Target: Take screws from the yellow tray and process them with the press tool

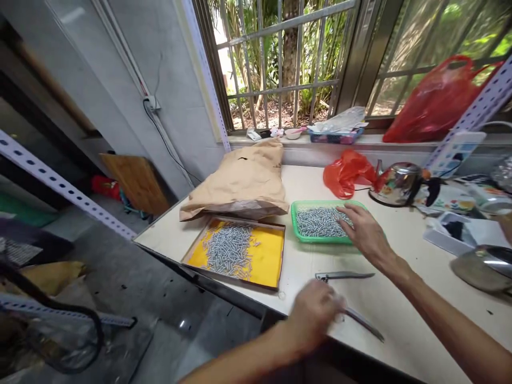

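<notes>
My right hand (366, 233) reaches over the right end of a green plastic basket (295, 224). Its fingers are apart, with the tips at the small silvery metal pieces (320, 222) inside. My left hand (314, 308) is closed and blurred, low over the table's front edge. What its fingers hold, if anything, I cannot make out. Beside it lies a plier-like tool with spread handles (348, 276), partly hidden by that hand. Left of the basket, a shallow tray with a yellow bottom (268, 256) holds a heap of similar metal pieces (229, 249).
Behind the tray rests a large brown paper sack (244, 178). A red plastic bag (346, 172), a metal kettle (400, 183) and a white box (448, 234) stand at the back right. A shiny metal vessel (486, 269) sits at the right. Barred windows (280, 58) face the table.
</notes>
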`<action>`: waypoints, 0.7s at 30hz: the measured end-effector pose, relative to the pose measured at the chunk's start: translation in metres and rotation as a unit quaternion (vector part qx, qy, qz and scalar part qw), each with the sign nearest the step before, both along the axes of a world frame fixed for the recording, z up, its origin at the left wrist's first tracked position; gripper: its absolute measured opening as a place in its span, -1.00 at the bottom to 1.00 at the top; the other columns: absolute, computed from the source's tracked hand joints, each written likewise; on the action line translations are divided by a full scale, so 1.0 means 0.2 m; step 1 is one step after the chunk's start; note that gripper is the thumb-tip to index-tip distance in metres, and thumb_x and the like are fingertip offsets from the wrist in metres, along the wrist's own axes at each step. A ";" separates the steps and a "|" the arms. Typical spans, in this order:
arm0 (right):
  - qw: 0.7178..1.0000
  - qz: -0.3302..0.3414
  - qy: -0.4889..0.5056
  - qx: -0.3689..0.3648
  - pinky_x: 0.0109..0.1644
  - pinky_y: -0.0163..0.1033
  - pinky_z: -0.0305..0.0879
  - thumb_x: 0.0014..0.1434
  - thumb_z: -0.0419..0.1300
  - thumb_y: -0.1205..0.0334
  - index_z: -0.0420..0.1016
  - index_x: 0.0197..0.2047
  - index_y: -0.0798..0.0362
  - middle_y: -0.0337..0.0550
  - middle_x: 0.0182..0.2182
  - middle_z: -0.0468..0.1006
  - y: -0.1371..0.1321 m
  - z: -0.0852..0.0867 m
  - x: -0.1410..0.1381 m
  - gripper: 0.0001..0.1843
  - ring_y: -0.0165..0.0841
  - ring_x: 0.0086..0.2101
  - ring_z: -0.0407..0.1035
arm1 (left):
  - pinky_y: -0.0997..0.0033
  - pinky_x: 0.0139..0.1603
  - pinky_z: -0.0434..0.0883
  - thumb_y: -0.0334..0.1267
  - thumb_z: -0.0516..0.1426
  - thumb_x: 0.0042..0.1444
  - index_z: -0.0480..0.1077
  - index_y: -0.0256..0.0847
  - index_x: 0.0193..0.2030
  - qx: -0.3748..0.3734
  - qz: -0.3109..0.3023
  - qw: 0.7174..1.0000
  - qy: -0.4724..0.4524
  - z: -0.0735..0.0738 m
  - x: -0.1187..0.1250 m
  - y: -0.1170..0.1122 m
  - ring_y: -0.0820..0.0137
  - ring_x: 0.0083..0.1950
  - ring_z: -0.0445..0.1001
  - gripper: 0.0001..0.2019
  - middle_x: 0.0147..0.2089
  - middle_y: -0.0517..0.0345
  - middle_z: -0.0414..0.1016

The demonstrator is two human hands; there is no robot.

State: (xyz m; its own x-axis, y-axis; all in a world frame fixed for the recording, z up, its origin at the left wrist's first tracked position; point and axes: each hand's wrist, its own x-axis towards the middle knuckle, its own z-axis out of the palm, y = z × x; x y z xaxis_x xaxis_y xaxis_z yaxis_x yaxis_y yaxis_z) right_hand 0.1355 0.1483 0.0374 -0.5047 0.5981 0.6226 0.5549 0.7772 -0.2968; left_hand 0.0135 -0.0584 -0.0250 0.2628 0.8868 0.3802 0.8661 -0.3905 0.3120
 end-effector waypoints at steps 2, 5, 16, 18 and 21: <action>1.000 0.006 -0.001 -0.014 0.08 0.02 0.30 0.31 -0.01 0.10 0.44 0.06 0.04 0.03 0.02 0.44 -0.11 -0.07 0.09 -0.63 -0.13 0.04 0.32 | 0.28 -0.12 0.38 -0.32 -0.03 0.28 0.47 -0.17 -0.15 -0.032 0.146 0.988 0.030 0.08 -0.23 0.04 0.28 -0.14 0.38 -0.76 -0.20 0.02 0.48; 0.997 0.034 -0.005 -0.067 0.00 -0.07 0.37 0.33 -0.01 0.11 0.46 0.00 -0.02 -0.05 -0.07 0.49 -0.36 -0.17 0.21 -0.69 -0.20 -0.06 0.39 | 0.20 -0.06 0.34 -0.32 0.00 0.26 0.49 -0.24 -0.17 -0.078 0.274 0.955 0.085 0.16 -0.58 0.11 0.21 -0.08 0.32 -0.77 -0.19 -0.06 0.44; 0.983 0.057 0.015 -0.171 -0.05 -0.02 0.42 0.32 -0.01 0.19 0.45 -0.07 -0.11 -0.09 -0.16 0.51 -0.71 -0.34 0.28 -0.76 -0.19 -0.11 0.42 | 0.25 -0.03 0.30 -0.34 0.04 0.14 0.45 -0.30 -0.26 -0.187 0.273 0.940 0.086 0.11 -0.89 0.22 0.22 -0.05 0.35 -0.83 -0.18 -0.06 0.48; 0.977 0.082 0.035 -0.193 -0.08 -0.07 0.42 0.33 -0.02 0.21 0.46 -0.09 -0.08 -0.09 -0.18 0.52 -0.70 -0.27 0.19 -0.76 -0.22 -0.13 0.43 | 0.25 -0.04 0.31 -0.34 0.02 0.12 0.45 -0.27 -0.30 -0.174 0.268 0.947 0.033 0.13 -0.91 0.21 0.23 -0.09 0.39 -0.82 -0.22 -0.04 0.50; 0.959 0.126 0.073 -0.241 -0.09 -0.15 0.41 0.32 0.00 0.25 0.50 -0.14 -0.02 -0.09 -0.22 0.55 -0.69 -0.19 -0.03 -0.76 -0.26 -0.17 0.45 | 0.29 -0.12 0.33 -0.26 0.04 0.10 0.45 -0.24 -0.35 -0.157 0.275 0.943 -0.098 0.14 -0.92 0.18 0.28 -0.22 0.43 -0.82 -0.31 0.03 0.52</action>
State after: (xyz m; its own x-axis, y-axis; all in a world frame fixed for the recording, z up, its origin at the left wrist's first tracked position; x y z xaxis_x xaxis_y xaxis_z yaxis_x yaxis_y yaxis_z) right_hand 0.1301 0.0108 -0.0001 -0.5991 0.7053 0.3790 0.2928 0.6335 -0.7162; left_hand -0.1714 -0.0214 0.0038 -0.3176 0.9457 0.0690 0.8246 0.2395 0.5125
